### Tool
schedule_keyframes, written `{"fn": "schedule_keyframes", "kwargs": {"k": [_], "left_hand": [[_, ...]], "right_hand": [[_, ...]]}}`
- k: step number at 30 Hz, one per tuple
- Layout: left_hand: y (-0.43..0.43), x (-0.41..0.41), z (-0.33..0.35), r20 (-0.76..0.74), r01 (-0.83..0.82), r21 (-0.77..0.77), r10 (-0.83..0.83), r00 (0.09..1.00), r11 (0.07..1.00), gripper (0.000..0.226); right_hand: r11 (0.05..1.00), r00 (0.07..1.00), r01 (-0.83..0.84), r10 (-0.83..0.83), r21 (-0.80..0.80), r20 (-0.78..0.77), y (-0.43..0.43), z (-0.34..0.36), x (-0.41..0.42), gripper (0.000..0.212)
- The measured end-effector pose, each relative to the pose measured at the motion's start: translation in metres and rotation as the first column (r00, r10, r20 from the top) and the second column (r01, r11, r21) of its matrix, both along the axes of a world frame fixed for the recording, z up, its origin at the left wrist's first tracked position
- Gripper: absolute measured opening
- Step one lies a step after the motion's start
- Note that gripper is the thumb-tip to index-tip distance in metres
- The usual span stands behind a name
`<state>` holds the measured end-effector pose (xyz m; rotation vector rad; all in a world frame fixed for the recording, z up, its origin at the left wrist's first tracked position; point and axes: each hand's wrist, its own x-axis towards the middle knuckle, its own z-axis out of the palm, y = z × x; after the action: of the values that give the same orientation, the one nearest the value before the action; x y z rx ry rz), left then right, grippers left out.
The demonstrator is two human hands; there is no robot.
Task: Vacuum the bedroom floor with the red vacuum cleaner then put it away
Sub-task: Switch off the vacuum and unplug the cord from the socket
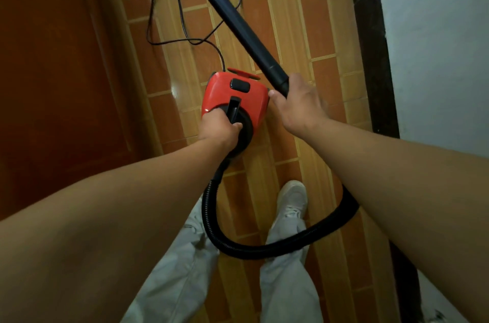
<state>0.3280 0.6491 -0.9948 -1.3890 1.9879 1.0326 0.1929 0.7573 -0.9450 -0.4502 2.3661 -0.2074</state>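
Note:
The red vacuum cleaner [232, 100] is in the middle of the view, above the tiled floor [325, 39]. My left hand [219, 125] grips its black carry handle. My right hand [297, 105] holds the near end of the long black wand [232, 15], which slants up and away to the top left. A black ribbed hose [264, 248] loops from the front of the vacuum, past my legs, up to my right hand. The thin black power cord [169, 18] lies in loops on the floor beyond the vacuum.
A brown wooden door or panel [53, 71] fills the left side. On the right stands a dark door frame [370, 44] with a pale wall [436, 44] beyond it. My white shoe [292, 201] and light trousers are below the vacuum.

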Motion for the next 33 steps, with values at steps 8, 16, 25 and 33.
{"fn": "schedule_keyframes", "kwargs": {"k": [8, 16, 25, 33], "left_hand": [[0.002, -0.017, -0.004, 0.041, 0.018, -0.065, -0.015, 0.999, 0.998, 0.02], [-0.004, -0.056, 0.006, 0.084, -0.042, -0.089, 0.049, 0.995, 0.995, 0.027], [0.007, -0.067, -0.002, 0.024, -0.205, 0.066, 0.204, 0.979, 0.976, 0.034], [-0.007, -0.059, -0.013, 0.023, -0.16, 0.147, 0.158, 0.987, 0.976, 0.036]], "right_hand": [[0.999, 0.999, -0.035, 0.035, 0.003, 0.041, 0.004, 0.002, -0.03, 0.035], [0.992, 0.992, -0.125, 0.125, -0.002, 0.004, 0.008, 0.034, -0.092, 0.034], [0.99, 0.99, -0.14, 0.14, -0.002, -0.014, -0.008, 0.023, -0.122, 0.034], [0.987, 0.992, -0.126, 0.126, 0.095, 0.011, -0.021, -0.004, -0.105, 0.034]]}}
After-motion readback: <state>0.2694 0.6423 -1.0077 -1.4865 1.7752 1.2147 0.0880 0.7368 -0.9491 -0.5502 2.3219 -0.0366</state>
